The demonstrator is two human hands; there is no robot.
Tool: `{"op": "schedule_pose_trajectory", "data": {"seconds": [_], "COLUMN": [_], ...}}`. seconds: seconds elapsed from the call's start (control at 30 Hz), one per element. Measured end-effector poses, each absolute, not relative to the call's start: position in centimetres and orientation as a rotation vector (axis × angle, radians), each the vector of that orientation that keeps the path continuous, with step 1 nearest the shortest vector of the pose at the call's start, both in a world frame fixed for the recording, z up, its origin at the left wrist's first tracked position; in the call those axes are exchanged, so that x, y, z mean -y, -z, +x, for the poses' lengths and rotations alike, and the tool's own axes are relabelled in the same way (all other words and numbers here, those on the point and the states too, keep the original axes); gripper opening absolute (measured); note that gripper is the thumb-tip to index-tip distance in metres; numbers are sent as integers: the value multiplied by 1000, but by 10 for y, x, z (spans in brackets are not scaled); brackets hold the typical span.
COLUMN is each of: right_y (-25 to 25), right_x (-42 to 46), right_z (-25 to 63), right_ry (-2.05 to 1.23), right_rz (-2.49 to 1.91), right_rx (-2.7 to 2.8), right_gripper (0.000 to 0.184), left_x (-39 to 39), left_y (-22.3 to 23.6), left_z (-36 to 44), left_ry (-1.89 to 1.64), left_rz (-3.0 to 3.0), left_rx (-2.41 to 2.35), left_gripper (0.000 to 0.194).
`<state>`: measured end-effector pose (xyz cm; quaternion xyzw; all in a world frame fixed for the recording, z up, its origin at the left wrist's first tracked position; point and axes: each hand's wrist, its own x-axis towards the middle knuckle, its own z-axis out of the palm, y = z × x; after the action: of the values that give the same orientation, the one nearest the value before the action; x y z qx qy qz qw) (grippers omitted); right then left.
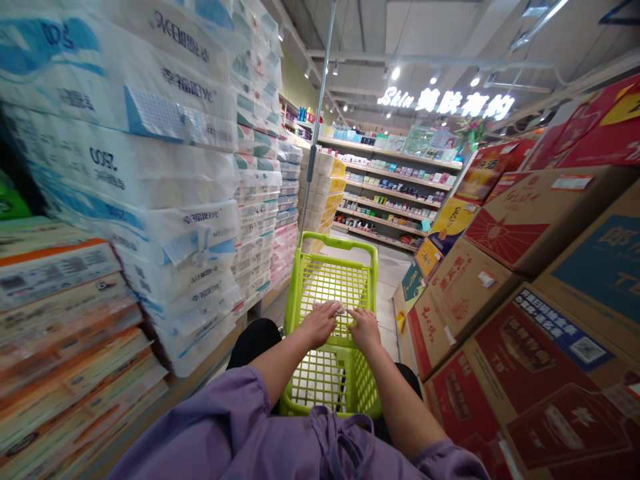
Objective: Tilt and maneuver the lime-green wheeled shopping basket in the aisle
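A lime-green wheeled shopping basket (371,283) stands directly in front of me, between my knees. Over its middle, my left hand (321,323) has its fingers bent and pressed together around a small whitish thing (341,309), too small to name. My right hand (365,329) is just to the right of it, index finger stretched toward the whitish thing and thumb apart. Whether that fingertip touches it I cannot tell. Through the lattice of the basket, pale floor shows. A tall metal pole (320,100) rises behind the basket's upper rim.
Plastic-wrapped paper packs (185,167) form a high wall on my left, beside lower stacked boxes (70,320). Printed cartons (480,287) line the right side closely. Ahead, past the narrow aisle, stand shelves of small products (395,190) under a lit sign (445,102).
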<state>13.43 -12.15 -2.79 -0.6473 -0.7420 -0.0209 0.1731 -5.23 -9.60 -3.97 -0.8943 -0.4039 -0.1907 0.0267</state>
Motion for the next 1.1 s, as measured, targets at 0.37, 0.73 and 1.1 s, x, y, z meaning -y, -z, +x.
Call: {"op": "schedule_pose_trajectory", "data": {"seconds": [0.37,0.73,1.1], "right_y": [26,28,28], "right_x": [122,121,122], "right_z": [134,135,134], "right_ry": [50,49,81], "right_rz": [-1827,-1826,-1813], "right_rx": [2103,2097,2093], "right_gripper": [52,53,52], "left_x": [96,93,99], "left_y": [32,41,35], "left_z": [-54,-54,-53], "left_ry": [552,588,490], "left_rz": [-2783,-2666,-2484], "left_rx": [1369,1443,1622], "left_gripper": [56,57,53]}}
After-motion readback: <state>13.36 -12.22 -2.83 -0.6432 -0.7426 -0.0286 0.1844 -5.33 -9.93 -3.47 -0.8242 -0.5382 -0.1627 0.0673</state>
